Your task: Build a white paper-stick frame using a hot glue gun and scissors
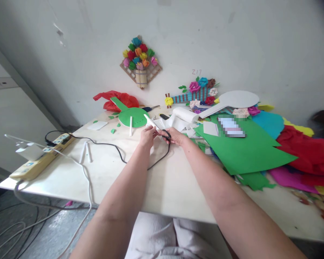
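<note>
1. Pale tabletop (178, 194) spread nearest, a black cord (105, 144) crossing it.
2. Right hand (175, 136) closed round a black tool (166, 135), apparently corded; left hand (148, 136) pinched a white strip (152, 123) just beside it.
3. Gluing seemed underway — next called for a steady hold.
4. The strip looked slim, tilted, pointing toward a green paddle shape (137, 117).

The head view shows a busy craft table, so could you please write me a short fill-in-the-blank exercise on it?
The slim piece at the left hand is coloured ____.
The cord rising to the right hand is coloured ____.
The phone rests on a large sheet coloured ____.
The flower basket hangs on the ____.

Missing words: white; black; green; wall.
</note>
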### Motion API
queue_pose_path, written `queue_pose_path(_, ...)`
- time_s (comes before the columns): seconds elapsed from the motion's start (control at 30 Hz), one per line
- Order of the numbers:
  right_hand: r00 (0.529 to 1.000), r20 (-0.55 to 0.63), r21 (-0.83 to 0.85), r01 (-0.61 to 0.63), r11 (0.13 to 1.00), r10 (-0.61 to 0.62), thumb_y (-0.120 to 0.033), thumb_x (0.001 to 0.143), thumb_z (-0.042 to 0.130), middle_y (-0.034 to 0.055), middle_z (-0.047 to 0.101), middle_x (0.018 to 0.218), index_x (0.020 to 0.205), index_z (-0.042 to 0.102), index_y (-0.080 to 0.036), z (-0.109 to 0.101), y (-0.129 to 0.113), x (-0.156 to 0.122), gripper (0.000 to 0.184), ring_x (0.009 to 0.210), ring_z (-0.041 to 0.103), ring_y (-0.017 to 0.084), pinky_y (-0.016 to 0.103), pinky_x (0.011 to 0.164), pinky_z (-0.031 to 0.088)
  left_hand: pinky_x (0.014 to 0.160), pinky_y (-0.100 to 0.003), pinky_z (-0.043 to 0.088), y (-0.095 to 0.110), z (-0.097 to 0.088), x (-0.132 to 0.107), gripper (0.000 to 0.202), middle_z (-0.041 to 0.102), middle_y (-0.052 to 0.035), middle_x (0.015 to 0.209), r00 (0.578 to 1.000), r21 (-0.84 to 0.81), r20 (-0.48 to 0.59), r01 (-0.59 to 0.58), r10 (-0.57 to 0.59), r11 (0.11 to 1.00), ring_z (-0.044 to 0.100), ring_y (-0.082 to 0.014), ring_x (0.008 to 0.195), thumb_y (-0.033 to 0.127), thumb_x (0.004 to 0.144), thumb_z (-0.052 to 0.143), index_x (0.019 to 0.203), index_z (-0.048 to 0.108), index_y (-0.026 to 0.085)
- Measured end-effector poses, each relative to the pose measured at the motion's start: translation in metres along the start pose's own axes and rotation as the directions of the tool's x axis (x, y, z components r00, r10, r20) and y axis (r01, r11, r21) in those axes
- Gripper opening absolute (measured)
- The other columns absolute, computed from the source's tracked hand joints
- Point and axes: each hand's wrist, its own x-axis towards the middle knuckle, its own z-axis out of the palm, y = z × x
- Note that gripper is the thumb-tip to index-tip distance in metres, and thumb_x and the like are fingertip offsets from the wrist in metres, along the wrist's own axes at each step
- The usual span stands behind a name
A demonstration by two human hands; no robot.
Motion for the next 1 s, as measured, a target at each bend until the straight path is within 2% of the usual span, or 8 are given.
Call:
queue_pose_path(0.13, 1.000, -0.014, -0.004, 0.002, 1.000, -0.002, -0.048, 0.072, 0.064, -0.0045, 0.048, 0.047, 0.070, 0.055, -0.012, -0.001, 0.004, 0.003, 0.038, 0.032, 0.040, 0.003, 0.015, 0.027, 0.017, 0.060, -0.026, 0.043, 0.001, 0.001, 0.000, 0.013, 0.052, 0.0008, 0.055, 1.000, -0.003, -0.006, 0.004, -0.004, 1.000, 0.053, -0.0100, 0.052, 0.017, 0.061, 0.066, 0.069, 0.058, 0.011)
queue_pose_path(0.27, 0.999, -0.037, -0.035, 0.033, 0.999, -0.035, -0.044, 0.070, 0.067, -0.0049, 0.047, 0.046, 0.064, 0.052, -0.012, -0.001, 0.009, 0.007, 0.036, 0.031, 0.038, 0.002, 0.014, 0.027, 0.017, 0.058, -0.026, 0.042, 0.001, 0.000, -0.001, 0.011, 0.052, 0.0009, 0.056, 1.000, -0.003, 0.000, -0.003, 0.003, 1.000, 0.051, -0.0092, 0.051, 0.016, 0.061, 0.065, 0.068, 0.058, 0.012)
queue_pose_path(0.5, 0.997, -0.080, -0.085, 0.015, 0.996, -0.022, -0.039, 0.072, 0.068, -0.0055, 0.046, 0.043, 0.061, 0.050, -0.012, 0.001, 0.004, 0.004, 0.034, 0.028, 0.038, 0.003, 0.015, 0.026, 0.016, 0.056, -0.023, 0.041, 0.002, -0.001, -0.001, 0.011, 0.049, 0.0027, 0.054, 1.000, -0.009, 0.004, 0.005, -0.005, 1.000, 0.048, -0.0071, 0.049, 0.014, 0.059, 0.064, 0.068, 0.058, 0.012)
queue_pose_path(0.73, 0.999, 0.027, -0.083, 0.041, 0.996, -0.039, -0.036, 0.070, 0.070, -0.0042, 0.050, 0.046, 0.064, 0.053, -0.011, -0.010, 0.011, 0.006, 0.030, 0.031, 0.040, 0.002, 0.015, 0.028, 0.024, 0.061, -0.022, 0.043, 0.007, -0.008, 0.005, 0.013, 0.053, 0.0020, 0.056, 0.993, -0.037, -0.118, -0.017, 0.013, 0.999, 0.048, -0.0061, 0.051, 0.015, 0.059, 0.066, 0.070, 0.058, 0.012)
queue_pose_path(0.9, 0.999, 0.046, -0.049, 0.020, 0.999, -0.018, -0.038, 0.070, 0.070, -0.0048, 0.050, 0.048, 0.068, 0.054, -0.012, -0.013, 0.013, 0.007, 0.031, 0.032, 0.041, 0.003, 0.014, 0.028, 0.026, 0.064, -0.024, 0.044, 0.006, -0.012, 0.008, 0.014, 0.054, 0.0008, 0.058, 0.996, -0.049, -0.089, -0.032, 0.028, 0.998, 0.050, -0.0070, 0.054, 0.014, 0.058, 0.067, 0.069, 0.059, 0.011)
queue_pose_path(1.0, 0.998, 0.049, -0.053, 0.030, 0.998, -0.028, -0.042, 0.070, 0.068, -0.0042, 0.050, 0.048, 0.067, 0.052, -0.012, -0.013, 0.011, 0.005, 0.034, 0.032, 0.042, 0.003, 0.014, 0.026, 0.024, 0.062, -0.023, 0.043, 0.006, -0.010, 0.006, 0.014, 0.054, 0.0009, 0.058, 0.997, -0.056, -0.068, -0.032, 0.028, 0.998, 0.050, -0.0066, 0.054, 0.013, 0.057, 0.067, 0.068, 0.059, 0.011)
